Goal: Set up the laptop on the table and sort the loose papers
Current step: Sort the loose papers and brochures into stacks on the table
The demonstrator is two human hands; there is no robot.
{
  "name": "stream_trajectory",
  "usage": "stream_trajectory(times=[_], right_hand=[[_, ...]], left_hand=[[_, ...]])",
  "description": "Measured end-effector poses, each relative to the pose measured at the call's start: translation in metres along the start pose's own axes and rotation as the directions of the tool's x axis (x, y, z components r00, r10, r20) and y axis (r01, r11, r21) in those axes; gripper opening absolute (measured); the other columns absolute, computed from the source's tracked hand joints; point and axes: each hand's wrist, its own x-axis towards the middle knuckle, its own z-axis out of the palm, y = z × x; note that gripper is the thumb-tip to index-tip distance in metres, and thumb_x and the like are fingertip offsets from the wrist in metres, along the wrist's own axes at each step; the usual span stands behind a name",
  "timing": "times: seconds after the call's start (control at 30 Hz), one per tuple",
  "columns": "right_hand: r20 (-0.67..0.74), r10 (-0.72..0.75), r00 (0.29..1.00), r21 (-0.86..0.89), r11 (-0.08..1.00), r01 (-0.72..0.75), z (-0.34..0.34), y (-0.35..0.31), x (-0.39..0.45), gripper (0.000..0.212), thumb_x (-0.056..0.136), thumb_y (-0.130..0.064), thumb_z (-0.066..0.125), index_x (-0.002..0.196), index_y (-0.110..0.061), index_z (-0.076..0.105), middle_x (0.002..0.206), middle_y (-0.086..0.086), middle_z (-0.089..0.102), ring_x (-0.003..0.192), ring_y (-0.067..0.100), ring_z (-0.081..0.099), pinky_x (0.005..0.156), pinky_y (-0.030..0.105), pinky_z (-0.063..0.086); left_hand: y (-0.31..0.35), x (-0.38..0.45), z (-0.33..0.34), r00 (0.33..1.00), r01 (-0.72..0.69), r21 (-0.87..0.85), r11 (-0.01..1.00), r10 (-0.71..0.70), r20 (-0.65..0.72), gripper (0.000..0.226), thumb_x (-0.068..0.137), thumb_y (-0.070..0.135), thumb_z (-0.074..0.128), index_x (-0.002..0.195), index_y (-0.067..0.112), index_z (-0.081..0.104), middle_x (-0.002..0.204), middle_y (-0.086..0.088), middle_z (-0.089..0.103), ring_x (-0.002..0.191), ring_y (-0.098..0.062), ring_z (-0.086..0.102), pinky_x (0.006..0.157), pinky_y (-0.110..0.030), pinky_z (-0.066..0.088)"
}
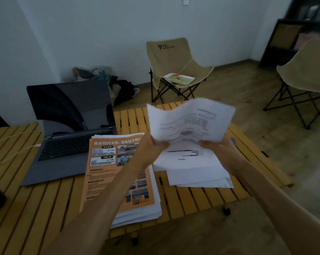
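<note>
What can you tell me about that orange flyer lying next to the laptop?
The glossy orange printed flyer lies flat, face up, topping a thick stack of white sheets on the slatted wooden table. It carries a bold white headline, boxed text and small photographs. Its upper edge overlaps the open grey laptop. The person's left forearm crosses above it, hiding part of it; whether it touches is unclear.

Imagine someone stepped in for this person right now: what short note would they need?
Left hand and right hand both grip a white sheet above the slatted table.
Laptop is open, cable attached: done.
Orange flyer stack overlaps its right edge; white pile lies under the hands.
Left: place the held sheet, tidy both piles.
</note>
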Motion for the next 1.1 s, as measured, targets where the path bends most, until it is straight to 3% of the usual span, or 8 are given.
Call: stream_trajectory(times=[0.23,0.33,0.43,0.53,0.63,0.83,0.93,1.1], right_hand=[[-0.152,-0.137,0.979,0.07,0.986,0.149,-0.01,-0.045,0.002,0.038,0.081,-0.028,0.078,0.116,-0.018,0.066,0.108,-0.003,0.073,0.101,0.019,0.068,0.092,0.043,0.052],[-0.316,-0.246,0.916,-0.017,0.967,0.254,-0.014,-0.078,-0.005,0.046,0.089,-0.02,0.071,0.132,-0.017,0.056,0.107,-0.005,0.072,0.098,0.013,0.069,0.083,0.032,0.053],[-0.12,-0.338,0.933,-0.223,0.925,0.307,0.006,-0.104,-0.019,0.044,0.092,-0.034,0.066,0.133,-0.024,0.056,0.104,-0.008,0.073,0.094,0.007,0.07,0.074,0.025,0.051],[0.246,-0.096,0.964,-0.288,0.943,0.167,0.045,-0.096,-0.026,0.044,0.089,-0.045,0.057,0.127,-0.023,0.06,0.093,-0.007,0.074,0.075,0.009,0.07,0.062,0.021,0.048],[0.361,0.182,0.915,-0.449,0.894,0.0,0.065,-0.045,-0.015,0.019,0.097,-0.029,0.061,0.113,-0.019,0.068,0.095,-0.001,0.075,0.071,0.012,0.073,0.053,0.009,0.045],[-0.345,0.284,0.895,-0.689,0.57,-0.447,0.013,0.06,0.004,0.033,0.091,-0.03,0.064,0.12,-0.014,0.06,0.118,0.005,0.063,0.096,0.02,0.059,0.075,0.034,0.051],[-0.463,0.238,0.854,-0.77,0.369,-0.521,0.0,0.072,-0.001,0.062,0.085,-0.049,0.068,0.129,-0.013,0.045,0.132,0.012,0.046,0.119,0.03,0.046,0.091,0.046,0.05],[-0.504,0.292,0.813,-0.758,0.303,-0.578,-0.006,0.076,0.003,0.105,0.069,-0.07,0.073,0.143,-0.008,0.031,0.145,0.017,0.036,0.134,0.036,0.037,0.106,0.054,0.039]], left_hand=[[0.093,0.023,-0.049,0.95,-0.258,0.321,0.911,0.299,-0.086,0.04,0.087,-0.002,0.056,0.122,0.018,0.058,0.11,0.005,0.067,0.095,-0.006,0.064,0.074,-0.015,0.049],[0.142,0.03,-0.075,0.861,-0.393,0.67,0.63,0.509,0.027,0.014,0.083,0.008,0.05,0.09,0.019,0.055,0.081,-0.004,0.064,0.078,-0.025,0.061,0.065,-0.034,0.046],[0.159,0.038,-0.082,0.787,-0.433,0.866,0.25,0.573,0.228,0.019,0.079,0.017,0.039,0.079,0.017,0.058,0.068,0.001,0.058,0.066,-0.027,0.052,0.069,-0.031,0.039],[0.13,0.042,-0.074,0.813,-0.443,0.881,-0.169,0.338,0.474,0.026,0.088,0.015,0.04,0.085,0.022,0.064,0.078,0.003,0.062,0.078,-0.021,0.054,0.093,-0.041,0.039],[0.064,0.03,-0.061,0.747,-0.594,0.739,-0.318,0.124,0.654,0.03,0.09,0.007,0.045,0.096,0.027,0.066,0.094,0.003,0.062,0.097,-0.019,0.054,0.103,-0.045,0.033],[-0.057,0.003,-0.058,0.716,-0.686,0.691,-0.228,-0.047,0.696,0.022,0.089,0.009,0.054,0.094,0.026,0.069,0.094,0.003,0.062,0.099,-0.023,0.056,0.108,-0.048,0.032],[-0.079,0.001,-0.059,0.723,-0.666,0.715,-0.212,0.056,0.689,0.017,0.083,0.008,0.062,0.081,0.024,0.067,0.084,0.002,0.061,0.087,-0.024,0.058,0.098,-0.045,0.041],[-0.107,-0.003,-0.057,0.718,-0.614,0.774,-0.157,0.297,0.63,0.019,0.085,0.004,0.061,0.099,0.017,0.064,0.102,-0.004,0.063,0.099,-0.026,0.058,0.107,-0.041,0.034]])
